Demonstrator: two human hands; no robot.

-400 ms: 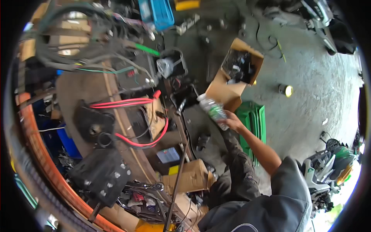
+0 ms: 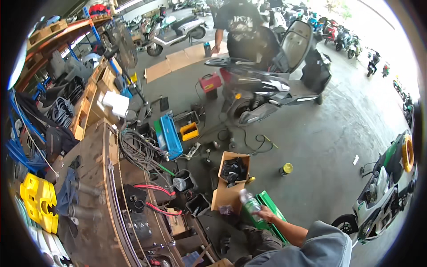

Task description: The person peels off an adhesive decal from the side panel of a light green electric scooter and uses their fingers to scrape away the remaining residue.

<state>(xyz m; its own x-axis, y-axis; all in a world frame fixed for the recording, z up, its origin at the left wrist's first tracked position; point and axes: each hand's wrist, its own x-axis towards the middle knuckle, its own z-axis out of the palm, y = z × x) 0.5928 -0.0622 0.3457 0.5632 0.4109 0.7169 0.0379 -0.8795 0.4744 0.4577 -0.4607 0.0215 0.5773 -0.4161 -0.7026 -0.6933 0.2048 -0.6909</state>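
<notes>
Clear bottle [image 2: 251, 203] blurred, lower end partly hidden by the right hand's fingers [image 2: 265, 214]. Co-worker [image 2: 240, 27] cut off by the top edge. Dark pieces [image 2: 234, 170] in the carton [image 2: 227, 198] too small to tell from here.

The clear, cylindrical plastic bottle [image 2: 245, 197] is bearing a green label [image 2: 252, 205], and the plain fabric sleeve [image 2: 328, 240] is showing a single grey. The open brown cardboard box [image 2: 227, 196] is displaying black contents [image 2: 234, 170], the long plastic article [image 2: 279, 230] is showing bright green, and the looped cables [image 2: 166, 191] are presenting red. The long rectangular plastic bin [image 2: 170, 135] is reading light blue, the small box-shaped bin [image 2: 190, 133] and moulded bodywork panel [image 2: 38, 198] are showing yellow, and the co-worker's dark short-sleeved shirt [image 2: 227, 15] is carrying a pale print [image 2: 243, 24].
</notes>
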